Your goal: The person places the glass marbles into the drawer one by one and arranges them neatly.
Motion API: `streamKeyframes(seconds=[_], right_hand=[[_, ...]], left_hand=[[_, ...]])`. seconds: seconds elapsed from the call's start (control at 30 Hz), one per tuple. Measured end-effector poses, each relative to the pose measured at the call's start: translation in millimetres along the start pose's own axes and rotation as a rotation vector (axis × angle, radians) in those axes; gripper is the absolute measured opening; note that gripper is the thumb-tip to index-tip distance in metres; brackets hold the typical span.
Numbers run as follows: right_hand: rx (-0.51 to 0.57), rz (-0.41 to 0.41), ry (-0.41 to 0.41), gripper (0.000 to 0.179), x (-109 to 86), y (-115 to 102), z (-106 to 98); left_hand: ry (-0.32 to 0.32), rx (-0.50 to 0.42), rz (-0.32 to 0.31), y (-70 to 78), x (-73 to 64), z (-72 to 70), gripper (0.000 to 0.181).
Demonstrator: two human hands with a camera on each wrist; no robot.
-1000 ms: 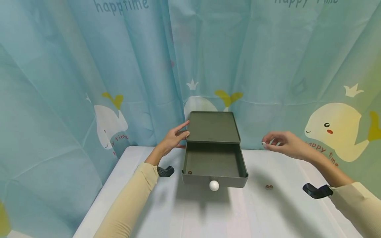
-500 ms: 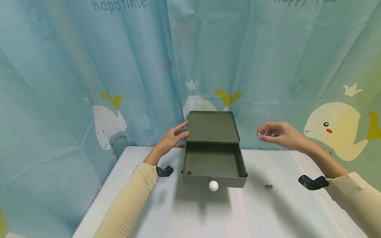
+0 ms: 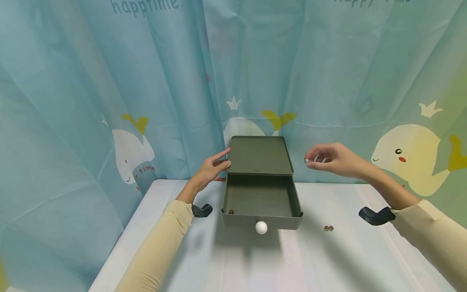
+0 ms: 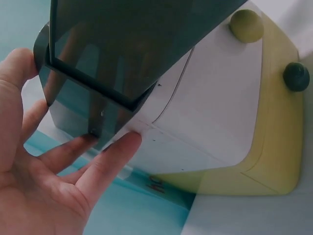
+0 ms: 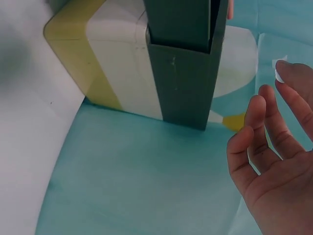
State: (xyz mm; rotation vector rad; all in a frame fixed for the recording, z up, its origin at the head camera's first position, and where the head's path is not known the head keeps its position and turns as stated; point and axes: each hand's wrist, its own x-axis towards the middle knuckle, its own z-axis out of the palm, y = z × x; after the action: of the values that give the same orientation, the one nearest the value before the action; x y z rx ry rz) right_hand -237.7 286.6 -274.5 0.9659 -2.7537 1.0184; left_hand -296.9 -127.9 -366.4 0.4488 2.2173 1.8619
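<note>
"Hands first: what differs from a second ago?"

"Right hand (image 3: 333, 159) sits farther left and higher in the head view, nearer the olive drawer unit (image 3: 260, 156); the left hand (image 3: 208, 172) stays at the unit's left side; the brown bead (image 3: 231, 211) keeps to the near left corner of the pulled-out drawer (image 3: 240, 221), and two loose beads (image 3: 326, 228) lie side by side on the counter (image 3: 321, 267) as before."

"And how is each arm held?"

"The right forearm slants in from the lower right, with the hand in the air pointing left; thumb and index finger pinch a small white piece (image 3: 306, 161), to the right of the unit and apart from it; the other three fingers bend, holding nothing. The left forearm reaches up from the lower left; its fingers are spread wide, touching the unit's side."

"What is under the unit?"

"A white unit (image 4: 210, 103), then a yellow one (image 4: 279, 156); the left wrist view shows both."
</note>
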Motion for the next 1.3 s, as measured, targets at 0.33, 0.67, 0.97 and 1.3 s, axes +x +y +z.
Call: streamKeyframes(seconds=[0.33, 0.67, 0.97, 1.3], right_hand=[[0.018, -0.034, -0.049, 0.011, 19.1, -17.4, 4.1], [0.061, -0.074, -0.103, 0.014, 35.3, -29.0, 12.5], [0.08, -0.1, -0.164, 0.012, 50.0, -38.0, 22.9], [0.097, -0.139, -0.265, 0.011, 69.3, -54.8, 41.6]], left_hand=[[-0.005, -0.017, -0.035, 6.2, -0.3, -0.3, 0.061], [0.003, -0.036, -0.049, 9.4, -0.7, 0.8, 0.06], [-0.002, -0.04, -0.046, 8.0, -1.0, 0.2, 0.061], [-0.009, -0.04, -0.04, 7.2, -0.6, -0.5, 0.061]])
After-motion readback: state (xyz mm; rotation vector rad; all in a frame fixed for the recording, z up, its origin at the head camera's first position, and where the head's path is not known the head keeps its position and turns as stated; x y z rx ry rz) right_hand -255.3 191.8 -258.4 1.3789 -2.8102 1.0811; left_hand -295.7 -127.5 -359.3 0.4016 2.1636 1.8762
